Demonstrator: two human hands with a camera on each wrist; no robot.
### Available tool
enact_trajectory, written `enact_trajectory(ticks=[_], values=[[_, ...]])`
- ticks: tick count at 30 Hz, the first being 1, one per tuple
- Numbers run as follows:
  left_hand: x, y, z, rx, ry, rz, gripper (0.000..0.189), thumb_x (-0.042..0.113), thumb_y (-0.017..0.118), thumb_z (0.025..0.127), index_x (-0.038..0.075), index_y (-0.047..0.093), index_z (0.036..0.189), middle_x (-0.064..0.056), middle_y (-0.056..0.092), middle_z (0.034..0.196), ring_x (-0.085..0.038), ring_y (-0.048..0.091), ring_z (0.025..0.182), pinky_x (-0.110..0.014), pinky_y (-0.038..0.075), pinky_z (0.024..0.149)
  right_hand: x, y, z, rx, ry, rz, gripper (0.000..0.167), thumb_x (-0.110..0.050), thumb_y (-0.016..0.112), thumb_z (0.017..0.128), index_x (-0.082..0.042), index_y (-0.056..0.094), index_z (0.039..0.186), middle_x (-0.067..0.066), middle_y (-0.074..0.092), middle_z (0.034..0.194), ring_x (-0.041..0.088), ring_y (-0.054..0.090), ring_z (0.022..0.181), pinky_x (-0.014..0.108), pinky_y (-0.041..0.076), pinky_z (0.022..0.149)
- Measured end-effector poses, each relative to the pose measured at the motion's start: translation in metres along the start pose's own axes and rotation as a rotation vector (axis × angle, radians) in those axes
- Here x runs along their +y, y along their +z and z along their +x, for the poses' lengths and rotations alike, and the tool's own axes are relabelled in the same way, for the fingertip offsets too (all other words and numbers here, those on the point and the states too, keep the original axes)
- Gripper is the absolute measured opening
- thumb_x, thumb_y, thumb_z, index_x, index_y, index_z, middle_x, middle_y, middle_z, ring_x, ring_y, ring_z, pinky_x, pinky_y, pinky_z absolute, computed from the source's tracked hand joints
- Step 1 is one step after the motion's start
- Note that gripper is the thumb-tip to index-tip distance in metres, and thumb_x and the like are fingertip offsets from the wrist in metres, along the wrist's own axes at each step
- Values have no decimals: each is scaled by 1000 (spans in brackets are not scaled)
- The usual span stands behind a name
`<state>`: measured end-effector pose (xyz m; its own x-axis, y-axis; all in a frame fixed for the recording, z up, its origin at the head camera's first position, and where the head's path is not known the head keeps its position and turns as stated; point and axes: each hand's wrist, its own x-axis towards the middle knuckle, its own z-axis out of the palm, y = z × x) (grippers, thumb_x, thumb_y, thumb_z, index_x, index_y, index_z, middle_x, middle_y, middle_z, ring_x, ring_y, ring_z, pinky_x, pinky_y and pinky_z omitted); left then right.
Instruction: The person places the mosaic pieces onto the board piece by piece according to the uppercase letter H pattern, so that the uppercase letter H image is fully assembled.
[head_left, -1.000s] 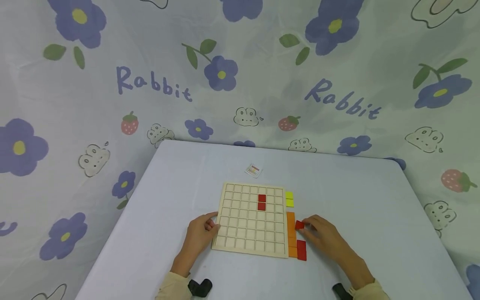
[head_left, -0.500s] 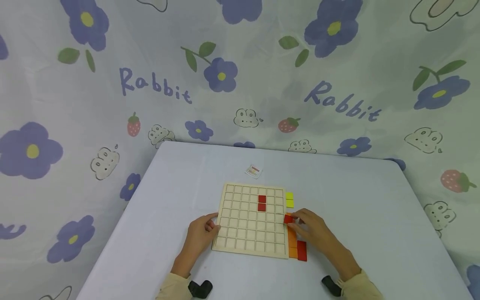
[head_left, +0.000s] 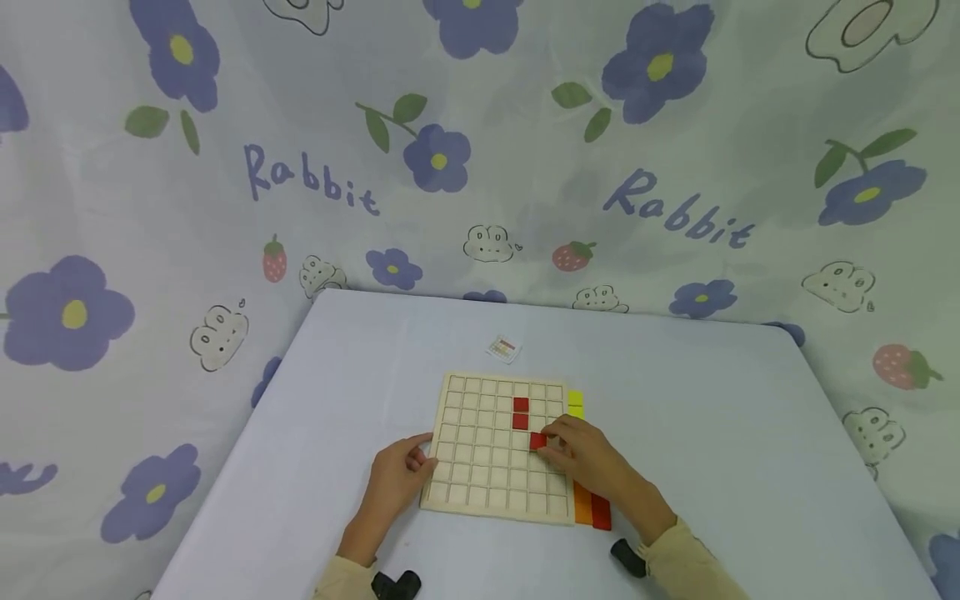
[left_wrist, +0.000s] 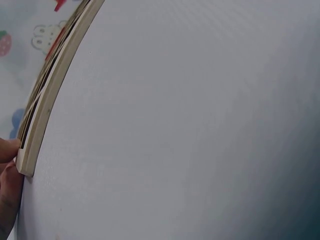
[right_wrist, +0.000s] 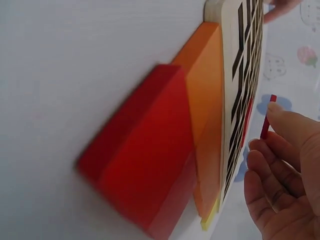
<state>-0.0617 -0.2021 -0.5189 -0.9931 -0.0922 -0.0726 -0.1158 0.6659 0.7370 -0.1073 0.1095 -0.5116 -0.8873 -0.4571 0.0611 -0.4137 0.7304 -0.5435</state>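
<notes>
A square wooden grid board (head_left: 480,479) lies on the table with two red square tiles (head_left: 521,412) set in its cells, one above the other. At its left edge my left hand (head_left: 395,477) holds the frame with thumb and fingers; the left wrist view shows the fingertips (left_wrist: 9,150) at the board's corner. My right hand (head_left: 588,457) is over the board's right part, pinching a third red tile (head_left: 537,441) between thumb and finger. In the right wrist view this pinched tile (right_wrist: 267,117) is seen edge-on, apart from the grid.
Along the board's right side lie yellow tiles (head_left: 575,404) and orange tiles (head_left: 583,504), partly hidden by the right hand. Beside the orange ones is a red piece (head_left: 602,512). A small printed card (head_left: 504,348) lies behind the board. A patterned cloth hangs behind the table.
My right hand has carried the red tile leftward from beside the orange tiles to over the board. The left hand stays at the board's left edge.
</notes>
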Motion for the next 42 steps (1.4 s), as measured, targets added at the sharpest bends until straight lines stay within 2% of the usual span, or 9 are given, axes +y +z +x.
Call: enact_trajectory(ticks=[9,13,18,33,42], values=[[-2,0,2,10,-10,10,39,5,77,85,3,70,124,-2,63,80,-6,53,68,-17,44,60,-1,14,18,4,-130,-19,27,-27,73,93,-11,72,114,-6,64,101,3,52,85,21,51,76],[-4,1,4,7,14,7,39,5,76,86,1,70,123,-3,64,80,-7,53,69,-18,44,60,-3,16,23,-8,-126,-46,30,-28,73,93,-10,72,116,-5,64,101,4,51,83,20,50,75],[-4,3,4,1,1,11,39,6,77,85,2,70,123,-1,63,80,-7,52,69,-18,44,60,-6,16,25,-19,-121,-64,29,-29,73,93,-10,73,115,-5,65,103,4,52,84,21,51,76],[-3,-1,2,4,12,11,39,6,76,86,1,69,124,-2,63,80,-7,52,68,-18,43,59,-11,20,26,21,-98,-84,28,-30,75,90,-11,76,111,-5,66,101,5,53,82,20,52,75],[-5,0,4,5,16,14,39,6,76,86,1,70,124,-2,63,80,-7,52,68,-18,43,60,-11,22,26,45,-49,-29,26,-28,79,87,-11,76,108,-6,65,96,5,53,82,19,52,74]])
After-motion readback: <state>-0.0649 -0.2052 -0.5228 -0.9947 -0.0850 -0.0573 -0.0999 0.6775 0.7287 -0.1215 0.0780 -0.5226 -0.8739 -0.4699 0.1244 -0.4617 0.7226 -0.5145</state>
